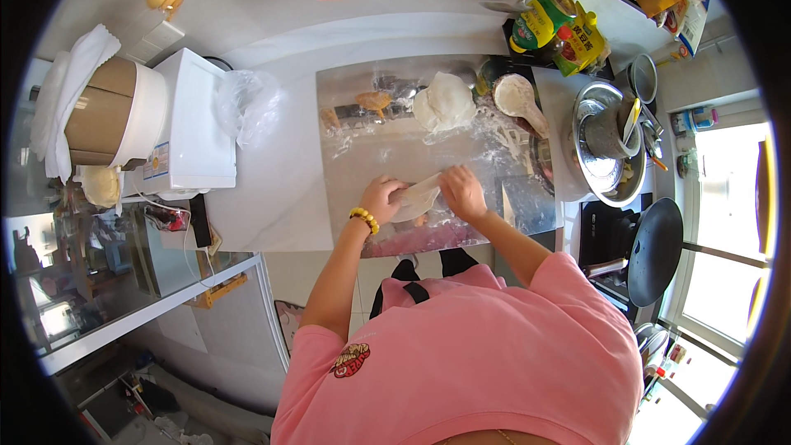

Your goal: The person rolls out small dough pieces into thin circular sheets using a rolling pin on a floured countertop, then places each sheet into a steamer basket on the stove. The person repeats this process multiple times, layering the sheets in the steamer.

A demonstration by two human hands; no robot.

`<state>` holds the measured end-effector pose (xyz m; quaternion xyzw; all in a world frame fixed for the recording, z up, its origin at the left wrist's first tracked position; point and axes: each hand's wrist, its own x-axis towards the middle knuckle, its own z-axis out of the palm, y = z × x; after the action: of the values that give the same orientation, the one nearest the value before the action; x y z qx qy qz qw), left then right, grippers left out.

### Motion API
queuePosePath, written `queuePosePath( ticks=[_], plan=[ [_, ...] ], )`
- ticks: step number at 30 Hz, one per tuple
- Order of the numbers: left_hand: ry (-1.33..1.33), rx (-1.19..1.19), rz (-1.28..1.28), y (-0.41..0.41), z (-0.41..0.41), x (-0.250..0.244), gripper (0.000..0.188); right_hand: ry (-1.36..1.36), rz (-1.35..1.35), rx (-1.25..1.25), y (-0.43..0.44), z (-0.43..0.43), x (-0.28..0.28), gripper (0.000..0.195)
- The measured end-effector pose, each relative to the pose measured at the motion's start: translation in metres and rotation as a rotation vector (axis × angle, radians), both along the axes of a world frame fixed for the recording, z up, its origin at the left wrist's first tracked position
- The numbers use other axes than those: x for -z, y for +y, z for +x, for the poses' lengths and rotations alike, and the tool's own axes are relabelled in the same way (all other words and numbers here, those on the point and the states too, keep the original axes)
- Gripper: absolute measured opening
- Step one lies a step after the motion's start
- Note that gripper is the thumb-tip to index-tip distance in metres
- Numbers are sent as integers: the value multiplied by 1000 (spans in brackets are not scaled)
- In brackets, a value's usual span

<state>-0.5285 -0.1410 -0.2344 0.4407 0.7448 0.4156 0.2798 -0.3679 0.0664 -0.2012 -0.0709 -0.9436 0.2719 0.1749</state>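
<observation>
A thin, flat piece of dough (pixel 417 201) stretches between my two hands, low over the near part of a shiny metal board (pixel 371 157). My left hand (pixel 381 199), below a yellow bead bracelet, grips its left end. The upper right edge is pinched by the fingers of my right hand (pixel 462 191). Farther back on the board rests a large white lump of dough (pixel 445 103). To its right lies a scoop (pixel 519 101) with flour in it. Loose flour is scattered around both.
A white appliance (pixel 201 123) stands at left, a clear plastic bag (pixel 247 105) against it. On the right are a steel basin (pixel 609 188) holding a grey pot (pixel 609 133), and a black wok (pixel 658 253) on the stove. Sauce containers (pixel 544 15) stand at the back right.
</observation>
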Motion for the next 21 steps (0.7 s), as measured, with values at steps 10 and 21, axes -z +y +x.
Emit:
queuePosePath(
  ticks=[10,21],
  plan=[
    [16,76,-223,12,-21,-45,15,73,166,-150,-32,-10,-8,32],
    [-86,-58,-132,1,-28,-35,24,-131,-210,-77,-34,-56,5,8]
  ],
)
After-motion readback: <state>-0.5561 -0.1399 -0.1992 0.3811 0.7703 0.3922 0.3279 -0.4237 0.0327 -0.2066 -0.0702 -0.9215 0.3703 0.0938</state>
